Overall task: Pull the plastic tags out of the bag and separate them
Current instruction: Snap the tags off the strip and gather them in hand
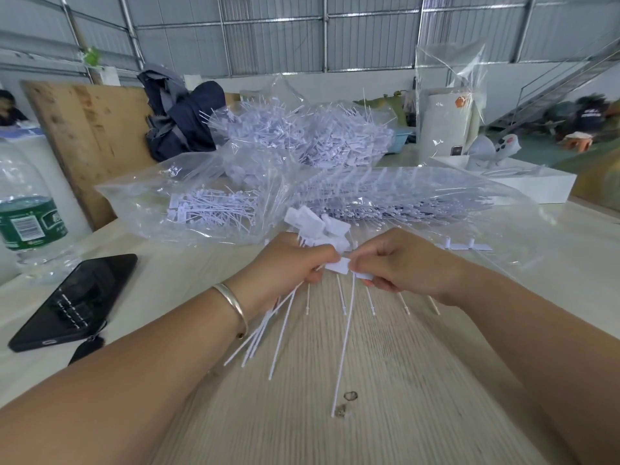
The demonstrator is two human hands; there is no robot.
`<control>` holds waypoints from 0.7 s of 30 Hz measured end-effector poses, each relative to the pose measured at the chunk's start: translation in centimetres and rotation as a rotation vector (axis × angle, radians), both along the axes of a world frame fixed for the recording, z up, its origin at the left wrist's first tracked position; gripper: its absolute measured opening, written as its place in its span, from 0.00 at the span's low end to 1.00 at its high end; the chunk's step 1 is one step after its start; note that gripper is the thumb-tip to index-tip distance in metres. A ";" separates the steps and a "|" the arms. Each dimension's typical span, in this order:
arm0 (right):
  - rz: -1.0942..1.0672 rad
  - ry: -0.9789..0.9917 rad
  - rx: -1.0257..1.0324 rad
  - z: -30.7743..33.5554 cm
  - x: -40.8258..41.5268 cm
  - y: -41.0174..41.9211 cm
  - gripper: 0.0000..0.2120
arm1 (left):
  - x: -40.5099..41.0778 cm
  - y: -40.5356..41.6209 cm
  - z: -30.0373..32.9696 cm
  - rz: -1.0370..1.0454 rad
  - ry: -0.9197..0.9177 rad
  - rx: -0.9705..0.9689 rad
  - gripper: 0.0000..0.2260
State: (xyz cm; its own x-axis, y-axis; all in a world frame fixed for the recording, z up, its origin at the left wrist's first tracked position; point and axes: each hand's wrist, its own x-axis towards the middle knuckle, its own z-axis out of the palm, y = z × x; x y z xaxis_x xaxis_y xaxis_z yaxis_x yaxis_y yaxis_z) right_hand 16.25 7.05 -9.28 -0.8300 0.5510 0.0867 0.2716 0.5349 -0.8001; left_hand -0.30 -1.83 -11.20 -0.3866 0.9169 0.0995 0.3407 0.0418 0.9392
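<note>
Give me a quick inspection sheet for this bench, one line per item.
Surface: pale wood-grain table, blurred.
Job's things: white plastic tags bunched in both hands; clear plastic bags of tags behind.
Clutter: black phone at left, clear water bottle with green label, dark blue jacket, white box.
Grippers: left hand grips a bunch of tags; right hand pinches one tag.
Cables: nothing seen.
Surroundings: corrugated metal wall, metal staircase at right.
</note>
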 end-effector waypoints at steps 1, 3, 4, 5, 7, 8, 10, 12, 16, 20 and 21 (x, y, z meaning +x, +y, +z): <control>0.006 -0.031 0.029 -0.1 0.0 0.1 0.13 | 0.1 0.0 -0.1 0.000 0.064 -0.002 0.16; 0.047 -0.101 0.093 -0.4 0.0 0.2 0.14 | 0.2 0.0 -0.2 -0.021 0.167 -0.042 0.11; 0.073 -0.148 0.149 -0.4 0.0 0.1 0.15 | 0.0 0.0 -0.2 -0.025 0.255 -0.086 0.08; 0.086 -0.182 0.212 -0.5 0.0 0.1 0.13 | -0.1 0.0 -0.3 -0.024 0.344 -0.139 0.07; 0.062 -0.201 0.319 -0.9 -0.1 0.5 0.11 | -0.4 -0.1 -0.6 -0.037 0.414 -0.190 0.06; 0.036 -0.186 0.336 -1.2 -0.1 0.8 0.13 | -0.5 -0.1 -0.6 -0.044 0.378 -0.178 0.06; 0.000 -0.128 0.336 -1.7 -0.3 1.2 0.13 | -0.8 -0.1 -0.5 -0.056 0.217 -0.113 0.06; -0.053 -0.045 0.331 -1.4 -0.2 1.3 0.08 | -1.2 -0.1 -0.4 -0.064 0.093 -0.088 0.12; -0.231 0.035 0.217 -0.2 0.8 2.8 0.15 | -1.6 0.1 -0.5 -0.001 -0.009 -0.097 0.09; -0.109 -0.156 0.154 1.6 2.7 3.4 0.09 | -1.9 0.3 -0.4 -0.001 -0.173 -0.060 0.09; -0.031 -0.277 0.139 1.9 3.2 3.3 0.06 | -1.9 0.3 -0.4 -0.007 -0.181 -0.058 0.10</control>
State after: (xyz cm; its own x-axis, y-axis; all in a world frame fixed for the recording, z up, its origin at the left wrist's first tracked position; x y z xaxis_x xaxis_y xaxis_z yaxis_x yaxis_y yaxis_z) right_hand 19.41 10.34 -7.36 -0.8157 0.5749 -0.0640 0.4867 0.6221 -0.6132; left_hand -2.20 -1.55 -11.64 -0.3869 0.9218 -0.0237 0.1671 0.0954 0.9813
